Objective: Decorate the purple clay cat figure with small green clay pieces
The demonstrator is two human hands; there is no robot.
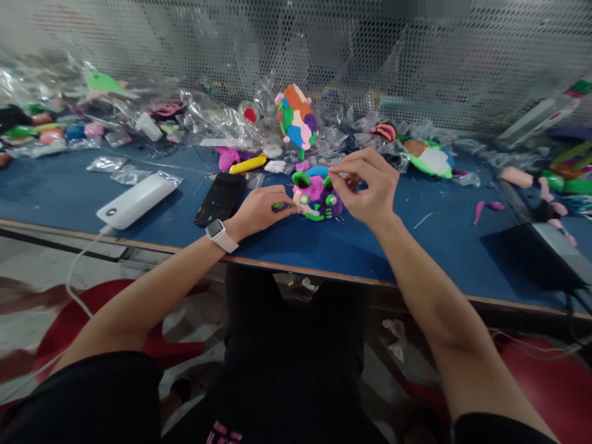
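Note:
A modelling-clay animal head (315, 198) in pink, purple, blue and peach sits on the blue table, with green ears, round eyes and a green mouth strip. My left hand (263, 209), wearing a watch, rests on the table with its curled fingers and thumb against the head's left side. A bit of green shows between those fingers. Above the head's right ear, my right hand (370, 185) pinches thumb and forefinger together. What lies in that pinch is too small to make out. Behind the head stands a multicoloured clay shape (297, 117).
A black phone (221, 198) and a white power bank (136, 200) with a cable lie to the left. A yellow clay strip (248, 164) is behind the phone. Plastic wrappers and clay pieces line the mesh partition (208, 49). A dark box-like device (541, 256) stands at right.

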